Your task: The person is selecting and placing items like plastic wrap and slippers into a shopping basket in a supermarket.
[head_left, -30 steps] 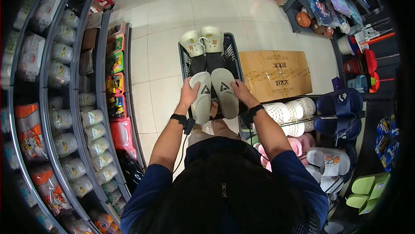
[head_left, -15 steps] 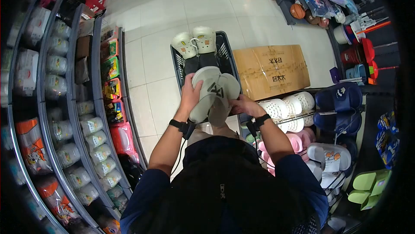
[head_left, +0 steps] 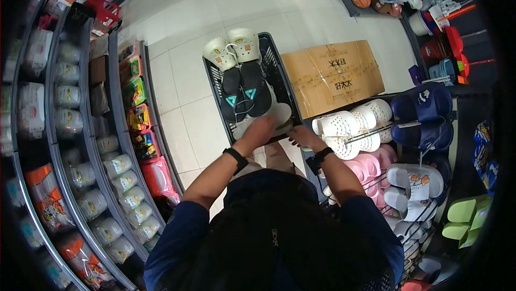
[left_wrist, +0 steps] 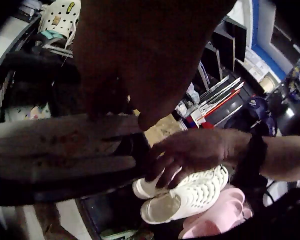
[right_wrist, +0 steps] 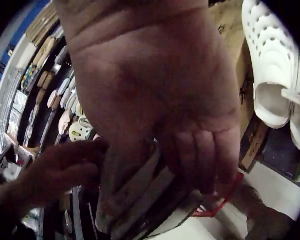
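Observation:
In the head view, my left hand grips the pale grey slides low in the dark basket. My right hand, fingers loosely bent, is beside their right end. Black slippers with teal triangles lie above them, and cream clogs fill the far end. The left wrist view has my left hand over the slides' edges, my right hand at their end. In the right wrist view, my right palm partly hides the slides; my left hand touches them.
A cardboard box lies right of the basket. White clogs, pink clogs and navy slides hang on the rack at right. Shelves of packed jars line the left side.
The grey slides have gone from above the basket down into its near end, uncovering the black slippers. My left hand has moved down and right; my right hand has come off the slides.

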Tool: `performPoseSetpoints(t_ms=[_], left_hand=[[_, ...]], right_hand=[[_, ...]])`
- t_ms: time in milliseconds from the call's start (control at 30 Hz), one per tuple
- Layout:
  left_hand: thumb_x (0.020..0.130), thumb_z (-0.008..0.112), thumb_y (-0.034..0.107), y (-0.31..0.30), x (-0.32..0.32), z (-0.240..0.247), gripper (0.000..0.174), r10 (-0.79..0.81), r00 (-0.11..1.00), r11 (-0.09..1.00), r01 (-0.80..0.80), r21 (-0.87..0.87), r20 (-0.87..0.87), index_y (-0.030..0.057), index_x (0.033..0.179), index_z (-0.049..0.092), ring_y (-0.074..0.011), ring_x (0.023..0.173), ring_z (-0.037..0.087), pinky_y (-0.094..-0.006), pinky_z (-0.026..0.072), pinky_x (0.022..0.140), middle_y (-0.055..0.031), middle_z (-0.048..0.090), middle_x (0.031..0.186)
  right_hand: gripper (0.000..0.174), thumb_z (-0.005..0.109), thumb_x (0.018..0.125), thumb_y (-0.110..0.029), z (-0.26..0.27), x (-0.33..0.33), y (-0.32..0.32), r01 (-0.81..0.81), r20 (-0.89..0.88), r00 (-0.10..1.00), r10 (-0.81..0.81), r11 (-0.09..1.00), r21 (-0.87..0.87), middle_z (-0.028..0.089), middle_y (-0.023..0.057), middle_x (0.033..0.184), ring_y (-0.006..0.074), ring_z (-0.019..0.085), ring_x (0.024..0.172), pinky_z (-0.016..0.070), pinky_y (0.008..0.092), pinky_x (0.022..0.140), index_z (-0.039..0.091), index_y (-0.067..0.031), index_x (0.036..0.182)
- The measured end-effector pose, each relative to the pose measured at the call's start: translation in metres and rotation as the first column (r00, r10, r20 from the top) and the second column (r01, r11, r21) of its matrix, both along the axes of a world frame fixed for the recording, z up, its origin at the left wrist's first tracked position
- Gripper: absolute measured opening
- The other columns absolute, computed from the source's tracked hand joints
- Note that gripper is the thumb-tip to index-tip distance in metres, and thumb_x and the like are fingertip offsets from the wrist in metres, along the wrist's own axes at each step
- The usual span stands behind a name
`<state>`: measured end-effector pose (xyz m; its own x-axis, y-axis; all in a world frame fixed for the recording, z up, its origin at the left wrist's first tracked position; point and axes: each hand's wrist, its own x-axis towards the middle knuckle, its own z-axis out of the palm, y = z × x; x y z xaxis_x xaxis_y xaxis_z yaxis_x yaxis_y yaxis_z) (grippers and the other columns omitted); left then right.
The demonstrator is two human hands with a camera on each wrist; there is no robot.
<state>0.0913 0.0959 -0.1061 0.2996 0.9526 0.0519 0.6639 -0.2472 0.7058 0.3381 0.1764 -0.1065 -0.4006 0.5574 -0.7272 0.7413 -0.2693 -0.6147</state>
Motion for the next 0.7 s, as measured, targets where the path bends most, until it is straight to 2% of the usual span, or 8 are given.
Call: performPoseSetpoints(t_ms=[33, 67, 133, 233, 333, 433, 567, 700], left_hand=[[0.085, 0.073, 0.019, -0.01, -0.003, 0.006, 0.047, -0.004, 1.0, 1.0, 0.004, 0.0, 0.0, 0.0038, 0.128, 0.062, -0.04, 0.11, 0.06, -0.0472, 0.0502, 0.093, -0.0208, 0.064, 0.117], [0.084, 0.076, 0.02, -0.02, -0.008, 0.011, 0.053, 0.05, 0.999, 0.997, -0.051, -0.06, -0.008, 0.0048, 0.132, 0.06, -0.0401, 0.117, 0.057, -0.0471, 0.0479, 0.099, -0.0213, 0.06, 0.126], [0.083, 0.078, 0.021, -0.039, -0.016, 0.013, 0.059, 0.12, 0.993, 0.985, -0.121, -0.12, -0.02, 0.0057, 0.137, 0.058, -0.0401, 0.124, 0.053, -0.0471, 0.0456, 0.104, -0.0217, 0.056, 0.135], [0.083, 0.079, 0.027, -0.059, -0.03, 0.0, 0.066, 0.304, 0.935, 0.943, -0.322, -0.081, -0.183, 0.0069, 0.142, 0.055, -0.0387, 0.122, 0.056, -0.0502, 0.0452, 0.103, -0.0228, 0.057, 0.133], [0.085, 0.076, 0.025, -0.069, -0.045, -0.033, 0.062, 0.276, 0.927, 0.914, -0.335, -0.228, -0.255, 0.0062, 0.141, 0.055, -0.0388, 0.118, 0.059, -0.0499, 0.0459, 0.101, -0.0216, 0.061, 0.13], [0.088, 0.072, 0.018, -0.075, -0.049, -0.043, 0.054, 0.31, 0.92, 0.925, -0.35, -0.146, -0.241, 0.004, 0.138, 0.055, -0.0369, 0.113, 0.061, -0.0485, 0.0464, 0.097, -0.0178, 0.065, 0.122], [0.089, 0.069, 0.016, -0.088, -0.042, -0.038, 0.049, 0.378, 0.892, 0.923, -0.382, 0.032, -0.246, 0.0052, 0.136, 0.058, -0.0321, 0.112, 0.059, -0.0455, 0.0443, 0.097, -0.0147, 0.066, 0.12], [0.089, 0.068, 0.013, -0.094, -0.033, -0.036, 0.048, 0.441, 0.875, 0.897, -0.438, 0.058, -0.202, 0.0059, 0.136, 0.058, -0.0308, 0.111, 0.058, -0.0457, 0.0428, 0.096, -0.0133, 0.065, 0.121]], right_hand=[[0.035, 0.063, 0.1, -0.028, -0.005, 0.002, 0.002, -0.004, -0.017, 1.0, 0.007, 0.987, 0.163, 0.071, 0.0128, 0.086, 0.0232, 0.071, 0.081, 0.0569, 0.0378, 0.068, 0.068, 0.0062, 0.104], [0.035, 0.063, 0.1, -0.028, -0.011, 0.001, 0.002, 0.001, -0.017, 1.0, 0.002, 0.987, 0.163, 0.071, 0.0128, 0.086, 0.0232, 0.071, 0.081, 0.0569, 0.0378, 0.068, 0.068, 0.0062, 0.104], [0.038, 0.066, 0.096, -0.028, -0.015, -0.003, 0.005, 0.086, -0.092, 0.995, -0.046, 0.857, 0.508, 0.073, 0.0199, 0.092, 0.0316, 0.073, 0.089, 0.0574, 0.0406, 0.08, 0.067, 0.0052, 0.114], [0.048, 0.066, 0.096, -0.032, 0.012, -0.03, 0.006, 0.223, -0.158, 0.974, -0.164, 0.829, 0.514, 0.072, 0.0245, 0.107, 0.0397, 0.07, 0.101, 0.0545, 0.0428, 0.089, 0.06, 0.0019, 0.13], [0.058, 0.068, 0.095, -0.035, -0.002, -0.045, 0.013, 0.09, -0.124, 0.992, -0.029, 0.851, 0.517, 0.069, 0.0262, 0.119, 0.0412, 0.068, 0.109, 0.0532, 0.0451, 0.092, 0.052, 0.0016, 0.138], [0.058, 0.069, 0.094, -0.039, 0.019, -0.056, 0.021, 0.044, -0.006, 0.999, -0.045, 0.93, 0.364, 0.068, 0.0267, 0.122, 0.0421, 0.067, 0.112, 0.0522, 0.0449, 0.096, 0.054, 0.0026, 0.133], [0.06, 0.069, 0.094, -0.043, 0.02, -0.043, 0.031, 0.005, -0.02, 1.0, 0.001, 0.949, 0.316, 0.068, 0.0278, 0.12, 0.0429, 0.067, 0.113, 0.0521, 0.0445, 0.097, 0.054, 0.0034, 0.13], [0.059, 0.064, 0.097, -0.044, 0.01, -0.034, 0.021, -0.098, 0.053, 0.995, 0.087, 0.954, 0.282, 0.068, 0.0307, 0.119, 0.0451, 0.065, 0.115, 0.0516, 0.0474, 0.097, 0.055, 0.003, 0.131]])
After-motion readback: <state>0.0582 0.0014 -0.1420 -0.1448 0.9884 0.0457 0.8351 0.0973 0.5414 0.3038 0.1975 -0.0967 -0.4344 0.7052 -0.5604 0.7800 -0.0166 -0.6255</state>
